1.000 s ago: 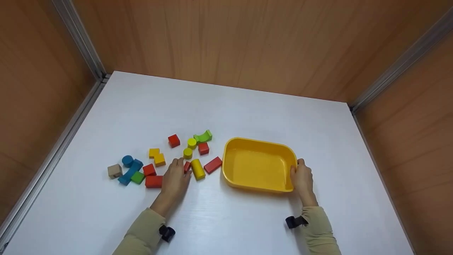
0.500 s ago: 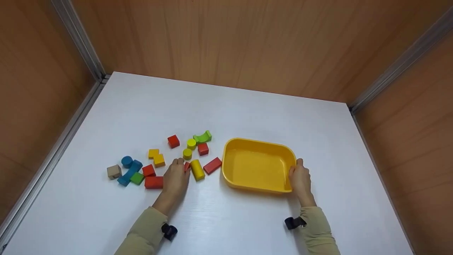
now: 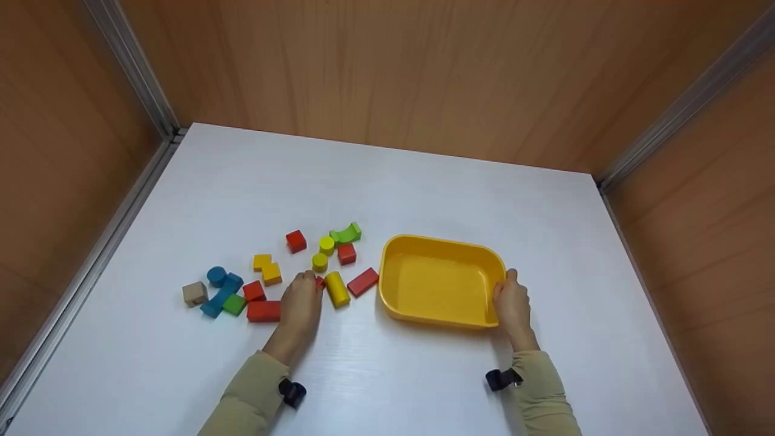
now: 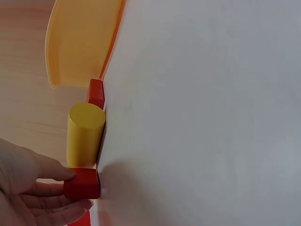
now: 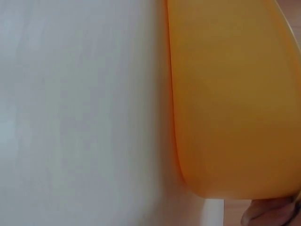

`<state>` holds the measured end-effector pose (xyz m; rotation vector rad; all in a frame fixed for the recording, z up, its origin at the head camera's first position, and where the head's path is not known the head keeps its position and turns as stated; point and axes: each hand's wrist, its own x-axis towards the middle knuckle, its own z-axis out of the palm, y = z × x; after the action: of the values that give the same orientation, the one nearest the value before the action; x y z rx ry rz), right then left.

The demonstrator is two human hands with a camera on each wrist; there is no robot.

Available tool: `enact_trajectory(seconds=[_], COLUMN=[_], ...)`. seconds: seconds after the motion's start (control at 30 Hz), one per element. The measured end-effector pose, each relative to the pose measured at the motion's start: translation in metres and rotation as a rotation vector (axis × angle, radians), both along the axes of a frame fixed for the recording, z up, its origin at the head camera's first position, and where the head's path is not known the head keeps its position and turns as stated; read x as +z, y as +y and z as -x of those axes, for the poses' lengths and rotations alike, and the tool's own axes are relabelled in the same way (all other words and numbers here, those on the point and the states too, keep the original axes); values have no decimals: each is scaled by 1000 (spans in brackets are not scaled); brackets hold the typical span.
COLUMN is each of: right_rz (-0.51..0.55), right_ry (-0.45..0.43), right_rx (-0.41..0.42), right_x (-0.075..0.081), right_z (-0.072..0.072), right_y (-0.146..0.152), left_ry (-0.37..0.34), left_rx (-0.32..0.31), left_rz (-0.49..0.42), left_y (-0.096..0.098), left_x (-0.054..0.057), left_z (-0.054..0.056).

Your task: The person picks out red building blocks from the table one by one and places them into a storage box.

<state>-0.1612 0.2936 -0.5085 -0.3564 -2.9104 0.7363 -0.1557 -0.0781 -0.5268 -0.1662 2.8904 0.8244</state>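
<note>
My left hand (image 3: 301, 310) pinches a small red block (image 4: 83, 184) between thumb and fingers. In the left wrist view the thumb lies over the block's near edge, with the other fingers below. Just right of the block is a yellow cylinder (image 3: 337, 289), lying on its side. A longer red block (image 3: 264, 311) is partly behind my left hand. My right hand (image 3: 514, 307) grips the right wall of a yellow plastic basin (image 3: 436, 281), thumb on the inner side. The right wrist view shows mostly the outer wall of that basin.
Around the left hand lie a red rectangular block (image 3: 363, 282), two yellow-green cylinders (image 3: 319, 262), a green curved block (image 3: 346, 234), orange blocks (image 3: 272, 274), a blue arch (image 3: 222, 295) and a plain wooden cube (image 3: 195, 293). Wooden walls (image 3: 387, 72) border the white table (image 3: 448, 188).
The left hand's thumb has drawn in toward its fingers at the small red block. The right hand and basin stay nearly where they were.
</note>
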Motion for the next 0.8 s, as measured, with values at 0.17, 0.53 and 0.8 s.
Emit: enact_trajectory(seconds=[0.17, 0.53, 0.8], right_rz=[6, -9, -4], right_ry=[-24, 3, 29], right_rx=[-9, 0, 2], right_x=[1, 0, -2], right_z=[0, -1, 0], right_y=[0, 0, 0], left_ry=[13, 44, 154], left_rx=[8, 56, 51], left_rz=[20, -51, -107], left_y=[-1, -3, 7], left_x=[-13, 1, 22], left_z=[3, -7, -19])
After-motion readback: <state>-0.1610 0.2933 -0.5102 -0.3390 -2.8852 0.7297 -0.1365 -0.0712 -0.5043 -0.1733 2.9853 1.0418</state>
